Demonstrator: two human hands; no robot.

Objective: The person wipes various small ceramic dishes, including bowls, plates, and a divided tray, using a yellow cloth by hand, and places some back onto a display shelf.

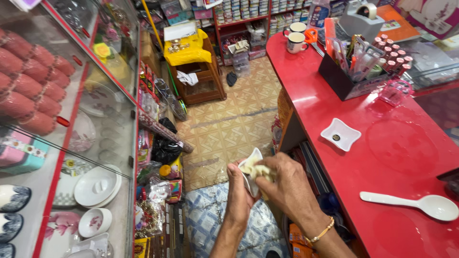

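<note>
Gripping small white dish, left hand; right hand clenching cloth, beside red counter edge.

My single head-worn view looks steeply down from close above my hands, facing along the shop aisle between the glass display cabinet and the red counter.
</note>
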